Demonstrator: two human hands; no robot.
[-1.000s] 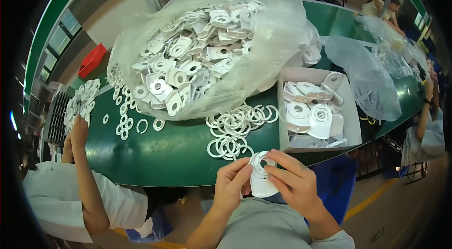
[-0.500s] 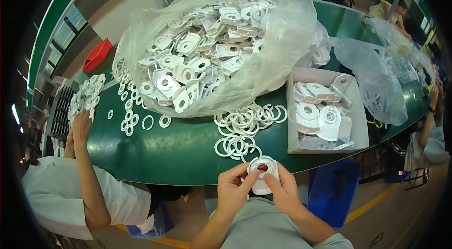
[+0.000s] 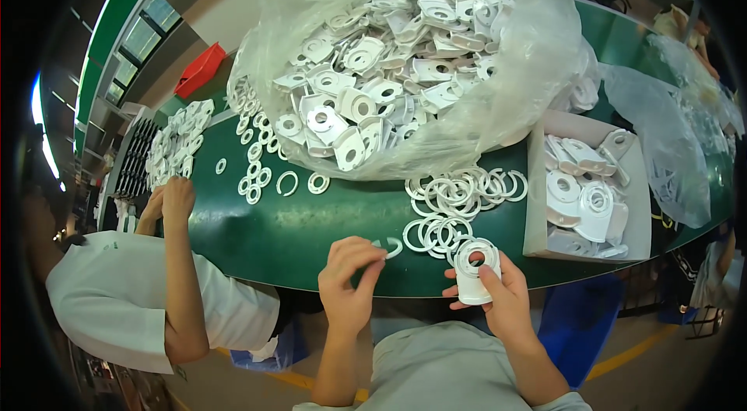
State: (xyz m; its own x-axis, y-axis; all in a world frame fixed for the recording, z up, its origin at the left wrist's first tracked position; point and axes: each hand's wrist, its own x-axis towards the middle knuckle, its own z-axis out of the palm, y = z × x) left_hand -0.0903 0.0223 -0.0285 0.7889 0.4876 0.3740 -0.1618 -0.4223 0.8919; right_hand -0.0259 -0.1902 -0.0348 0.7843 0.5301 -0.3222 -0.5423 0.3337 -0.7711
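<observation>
Between the thumb and fingers of my left hand (image 3: 348, 280) is a white open ring (image 3: 394, 248), pinched at one side and held over the table's near edge. My right hand (image 3: 507, 298) grips a white plastic housing (image 3: 473, 290) with a round recessed hole at its top; the thumb lies across its face and a fingertip shows through the hole. Just beyond the housing lies a loose pile of white open rings (image 3: 443, 232). The two hands are apart.
A large clear bag (image 3: 537, 76) full of white housings stands on the green table (image 3: 311, 251). At right is a white box (image 3: 537, 216) holding more housings. Small white washers (image 3: 254, 178) lie left of the bag. A co-worker's arm (image 3: 183, 255) reaches over the table's left side.
My left hand has left the housing and moved left, now with an open ring in its fingers. My right hand keeps the housing alone. The view has shifted, so the table sits further right.
</observation>
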